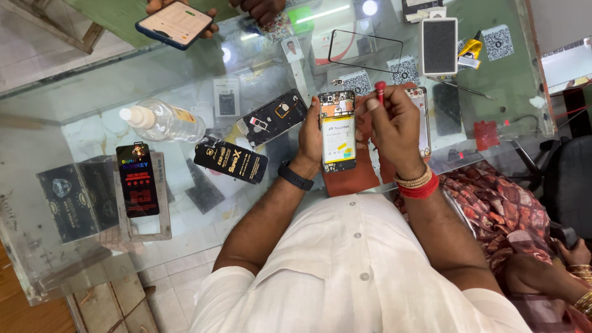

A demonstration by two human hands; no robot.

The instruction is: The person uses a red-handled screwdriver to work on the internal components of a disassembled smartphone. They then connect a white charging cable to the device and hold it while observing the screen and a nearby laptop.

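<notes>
head view: left hand [310,137] wraps opened phone [338,131], steadying it upright above glass counter [92,105]; right hand [393,126] pinches red-capped screwdriver [380,91], tip at phone's upper edge.

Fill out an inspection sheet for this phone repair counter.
Surface: glass counter, crowded, reflecting ceiling lights.
Job's things: opened phone with its battery exposed; red-handled screwdriver over its top edge.
Clutter: clear bottle lying on its side, detached back cover, black packets, white-framed pad.
Grippers: left hand grips the opened phone; right hand holds the screwdriver.
Cables: nothing seen.
Surroundings: another person's hands holding a phone across the counter; someone in patterned cloth at the right.
</notes>
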